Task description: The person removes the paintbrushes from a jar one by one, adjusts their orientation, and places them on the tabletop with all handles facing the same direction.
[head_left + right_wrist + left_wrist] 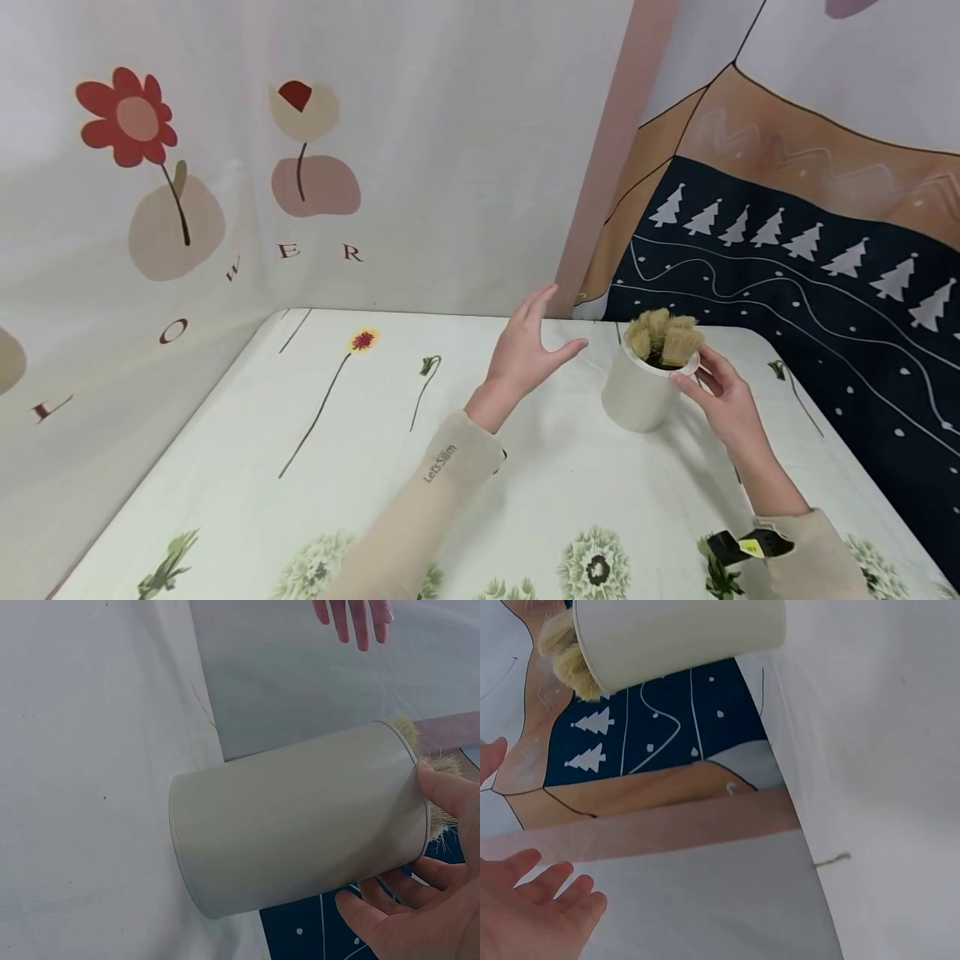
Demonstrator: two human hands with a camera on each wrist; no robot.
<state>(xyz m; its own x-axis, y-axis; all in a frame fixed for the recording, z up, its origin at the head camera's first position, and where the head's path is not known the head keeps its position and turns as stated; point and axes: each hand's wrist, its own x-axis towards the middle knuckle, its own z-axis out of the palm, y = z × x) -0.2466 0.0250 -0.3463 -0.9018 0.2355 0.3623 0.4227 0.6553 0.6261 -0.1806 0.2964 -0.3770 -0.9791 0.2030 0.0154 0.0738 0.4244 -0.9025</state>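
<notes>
A smooth off-white cylindrical pot (pixel 636 396) stands upright toward the back right of the table. Several brushes with tan bristles (pixel 681 343) poke up over its rim; their lower parts are hidden inside. My right hand (pixel 727 406) holds the pot at the rim, thumb on the near side and fingers round the right side. In the right wrist view the thumb lies along the rim of the pot (pixel 300 825), with the fingers opposite. To the left of the pot, my left hand (pixel 521 354) is raised with fingers extended and thumb spread, holding nothing.
A white cloth with printed flowers (pixel 363 340) covers the table. Behind it hangs a pale curtain (pixel 450 167) with flower drawings and letters. At the right hangs a dark blue cloth (pixel 750 292) with white trees. A black band (pixel 776 543) circles the right wrist.
</notes>
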